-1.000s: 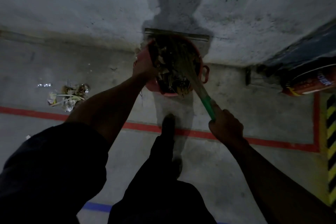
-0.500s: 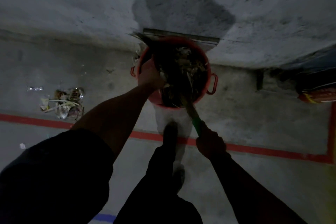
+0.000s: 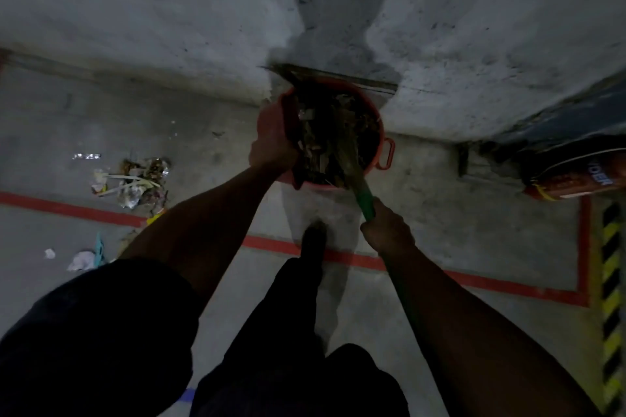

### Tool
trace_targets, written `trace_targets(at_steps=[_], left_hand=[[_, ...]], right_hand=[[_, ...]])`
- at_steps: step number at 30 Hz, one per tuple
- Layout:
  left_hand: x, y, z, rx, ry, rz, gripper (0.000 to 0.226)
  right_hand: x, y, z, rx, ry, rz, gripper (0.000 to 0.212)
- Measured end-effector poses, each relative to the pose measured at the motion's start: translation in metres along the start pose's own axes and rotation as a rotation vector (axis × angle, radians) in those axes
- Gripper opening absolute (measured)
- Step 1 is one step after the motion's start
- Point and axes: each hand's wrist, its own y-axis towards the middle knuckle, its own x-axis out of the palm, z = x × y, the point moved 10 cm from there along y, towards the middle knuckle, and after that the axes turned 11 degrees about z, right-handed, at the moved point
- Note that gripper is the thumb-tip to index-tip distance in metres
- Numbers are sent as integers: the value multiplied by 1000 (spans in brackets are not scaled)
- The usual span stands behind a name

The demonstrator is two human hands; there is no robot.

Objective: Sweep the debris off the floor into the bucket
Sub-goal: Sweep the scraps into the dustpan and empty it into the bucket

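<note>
A red bucket (image 3: 382,132) stands against the concrete wall, full of dark leaves and scraps. My left hand (image 3: 274,142) grips its left rim. My right hand (image 3: 386,230) grips the green handle of a broom (image 3: 364,193), whose bristles reach down into the bucket. A heap of debris (image 3: 135,183) with wrappers, paper strips and foil lies on the floor to the left. Smaller scraps (image 3: 83,259) lie nearer me on the left.
A red floor line (image 3: 491,281) crosses in front of the bucket. A red fire extinguisher (image 3: 576,179) lies at the right by yellow-black hazard stripes (image 3: 611,281). My leg and shoe (image 3: 313,240) stand just before the bucket. A metal strip (image 3: 355,78) runs behind it.
The view has shifted slightly. My right hand has worked the broom about inside the bucket, from right to centre and back. My left hand stays on the rim.
</note>
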Motion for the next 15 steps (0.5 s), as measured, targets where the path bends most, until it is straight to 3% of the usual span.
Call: trace_targets(at_steps=[5, 7, 10, 12, 15], left_hand=[[-39, -83, -39, 75, 1, 189, 16], [-52, -120, -63, 86, -38, 264, 34], [-65, -173, -108, -12, -121, 269, 28], [-72, -205, -144, -90, -186, 279, 42], [-76, -258, -198, -225, -473, 243, 49]], right_hand=[[-10, -63, 18, -48, 104, 121, 74], [-10, -90, 28, -42, 207, 120, 72], [0, -132, 42, 9, 455, 20, 63], [8, -162, 43, 32, 581, -82, 55], [21, -204, 40, 65, 633, -191, 42]])
